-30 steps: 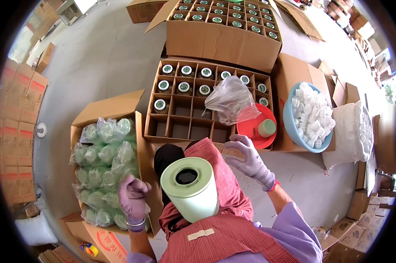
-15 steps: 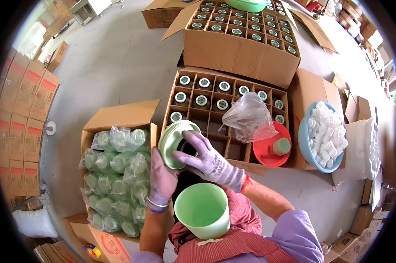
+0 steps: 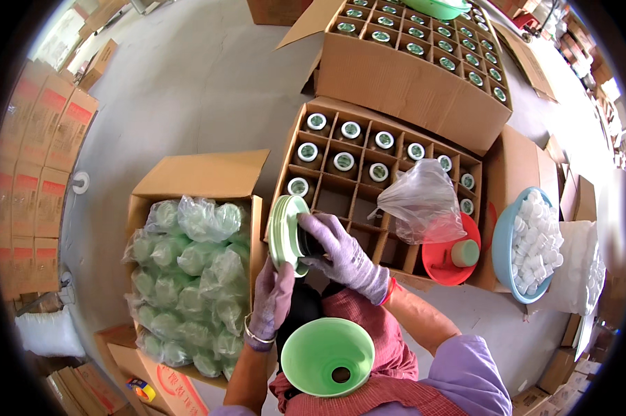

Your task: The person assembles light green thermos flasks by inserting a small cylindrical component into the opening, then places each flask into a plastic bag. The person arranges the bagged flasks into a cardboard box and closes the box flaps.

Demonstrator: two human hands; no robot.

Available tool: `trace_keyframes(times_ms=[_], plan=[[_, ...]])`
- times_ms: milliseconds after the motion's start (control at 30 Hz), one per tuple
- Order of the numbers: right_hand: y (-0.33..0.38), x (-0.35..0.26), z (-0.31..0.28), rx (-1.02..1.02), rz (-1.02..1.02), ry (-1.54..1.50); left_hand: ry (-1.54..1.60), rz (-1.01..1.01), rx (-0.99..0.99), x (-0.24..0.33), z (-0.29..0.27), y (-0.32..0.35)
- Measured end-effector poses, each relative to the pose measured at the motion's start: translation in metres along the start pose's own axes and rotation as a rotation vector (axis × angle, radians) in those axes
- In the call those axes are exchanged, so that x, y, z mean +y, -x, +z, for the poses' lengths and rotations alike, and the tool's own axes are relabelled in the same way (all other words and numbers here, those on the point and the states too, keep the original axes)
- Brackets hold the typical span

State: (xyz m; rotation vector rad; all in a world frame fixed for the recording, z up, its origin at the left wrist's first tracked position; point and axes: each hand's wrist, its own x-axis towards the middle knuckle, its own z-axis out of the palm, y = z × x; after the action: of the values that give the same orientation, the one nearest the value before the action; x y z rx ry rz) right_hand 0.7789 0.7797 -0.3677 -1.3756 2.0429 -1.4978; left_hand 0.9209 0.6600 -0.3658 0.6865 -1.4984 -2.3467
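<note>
A round pale-green plastic lid-like part (image 3: 280, 234) with a stepped rim stands on edge between my gloved hands. My left hand (image 3: 271, 295) is closed on its lower edge. My right hand (image 3: 346, 258) reaches in from the right, its fingers closed around a dark round piece (image 3: 311, 244) against the lid's face; the fingers partly hide that piece. On my lap, over a red striped apron (image 3: 389, 333), rests an open pale-green tub (image 3: 313, 357) with a dark round hole in its bottom.
A divided carton (image 3: 396, 104) of white-rimmed jars lies ahead, with a clear plastic bag (image 3: 420, 201) and red bowl (image 3: 441, 267) on it. Left stands a box of bagged green cups (image 3: 188, 277); right, a blue basin (image 3: 510, 239) of white caps. Another jar carton (image 3: 410, 90) is beyond.
The lid-like part has turned more edge-on, with both hands still on it. The tub on my lap has tipped, so its bottom hole now shows. The view has shifted slightly left.
</note>
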Motion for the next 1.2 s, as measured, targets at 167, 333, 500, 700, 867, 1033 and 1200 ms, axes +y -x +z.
trace_keyframes(times_ms=[167, 333, 500, 700, 867, 1033, 1200], plan=[[0.004, 0.015, 0.016, -0.064, 0.704, -1.051, -0.756, 0.417, -0.288, 0.025, 0.002, -0.026], [0.003, 0.026, -0.001, -0.289, 1.009, -1.049, -0.277, 0.007, -0.161, 0.015, -0.01, -0.022], [-0.021, 0.032, 0.001, -0.047, -0.192, 0.483, 0.195, -0.112, -0.015, -0.02, -0.027, -0.043], [-0.013, 0.045, 0.022, 0.055, -0.072, 0.102, 0.097, -0.118, -0.168, -0.004, -0.007, -0.052], [-0.001, 0.071, 0.01, 0.008, 0.591, -0.84, -1.248, 0.767, -0.426, 0.015, 0.003, -0.07], [0.001, 0.138, -0.019, -0.264, 0.668, 0.574, -1.113, 0.597, -0.207, -0.018, -0.024, -0.065], [-0.021, 0.164, 0.024, -0.199, 0.301, 1.023, -0.653, 0.284, 0.09, -0.034, -0.047, -0.048]])
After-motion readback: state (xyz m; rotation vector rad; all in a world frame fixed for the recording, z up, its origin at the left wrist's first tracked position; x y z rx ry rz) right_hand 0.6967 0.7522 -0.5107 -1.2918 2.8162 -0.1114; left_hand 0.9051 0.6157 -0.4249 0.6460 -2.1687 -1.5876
